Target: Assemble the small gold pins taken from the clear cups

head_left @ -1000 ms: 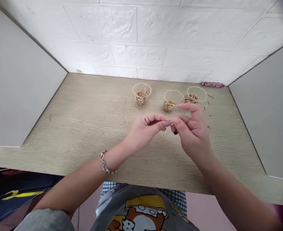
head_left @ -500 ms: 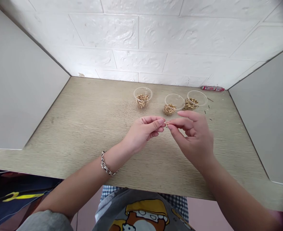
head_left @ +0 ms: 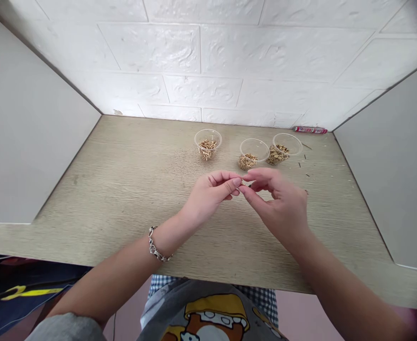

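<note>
My left hand (head_left: pixel 213 189) and my right hand (head_left: pixel 277 201) meet fingertip to fingertip above the middle of the wooden table (head_left: pixel 130 189). Both pinch a tiny gold-coloured pin (head_left: pixel 244 183) between thumb and forefinger; most of it is hidden by the fingers. A chain bracelet (head_left: pixel 155 245) sits on my left wrist. Beyond the hands stand three clear plastic cups holding several small gold pins: a left cup (head_left: pixel 208 143), a middle cup (head_left: pixel 253 153) and a right cup (head_left: pixel 286 147).
White panels wall in the table on the left (head_left: pixel 27 142) and right (head_left: pixel 393 166), with a white brick wall behind. A red tube (head_left: pixel 309 130) lies at the back right corner. A few loose dark bits (head_left: pixel 305 166) are scattered right of the cups.
My right hand's fingers have curled in from a raised forefinger to a tighter pinch against the left fingertips. The small dark piece seen under my right thumb a second ago no longer shows.
</note>
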Available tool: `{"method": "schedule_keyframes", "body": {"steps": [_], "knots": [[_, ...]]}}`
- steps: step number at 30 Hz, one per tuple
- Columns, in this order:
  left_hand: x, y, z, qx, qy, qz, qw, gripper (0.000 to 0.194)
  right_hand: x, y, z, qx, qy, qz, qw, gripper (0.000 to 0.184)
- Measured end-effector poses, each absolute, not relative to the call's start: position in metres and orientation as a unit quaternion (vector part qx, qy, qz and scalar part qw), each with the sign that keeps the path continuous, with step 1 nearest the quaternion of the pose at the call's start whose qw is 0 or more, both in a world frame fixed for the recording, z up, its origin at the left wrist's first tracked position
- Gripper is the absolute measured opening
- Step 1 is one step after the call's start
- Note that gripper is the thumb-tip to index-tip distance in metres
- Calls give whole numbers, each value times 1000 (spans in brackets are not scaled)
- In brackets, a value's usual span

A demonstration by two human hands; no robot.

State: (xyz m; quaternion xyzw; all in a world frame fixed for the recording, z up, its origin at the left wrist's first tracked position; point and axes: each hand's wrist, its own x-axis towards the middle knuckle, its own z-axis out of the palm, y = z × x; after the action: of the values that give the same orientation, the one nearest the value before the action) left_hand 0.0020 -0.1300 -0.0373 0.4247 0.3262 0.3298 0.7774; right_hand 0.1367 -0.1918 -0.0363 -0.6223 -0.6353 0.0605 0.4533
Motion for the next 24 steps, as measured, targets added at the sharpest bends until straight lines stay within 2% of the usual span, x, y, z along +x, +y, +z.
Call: {"method": "schedule_keyframes", "body": {"steps": [2, 4, 15, 24], "knots": [[2, -131, -37, 410, 319, 333, 787, 16, 137, -191, -34, -617, -640, 82, 451, 9], [2, -131, -36, 400, 309, 335, 796, 16, 138, -190, -33, -603, -639, 110, 465, 5], [-1, -132, -33, 358, 268, 305, 841, 12, 133, -196, -34, -540, -540, 227, 605, 7], [0, -133, -33, 305, 259, 275, 875, 18, 136, -190, -32, -487, -507, 341, 624, 6]]}}
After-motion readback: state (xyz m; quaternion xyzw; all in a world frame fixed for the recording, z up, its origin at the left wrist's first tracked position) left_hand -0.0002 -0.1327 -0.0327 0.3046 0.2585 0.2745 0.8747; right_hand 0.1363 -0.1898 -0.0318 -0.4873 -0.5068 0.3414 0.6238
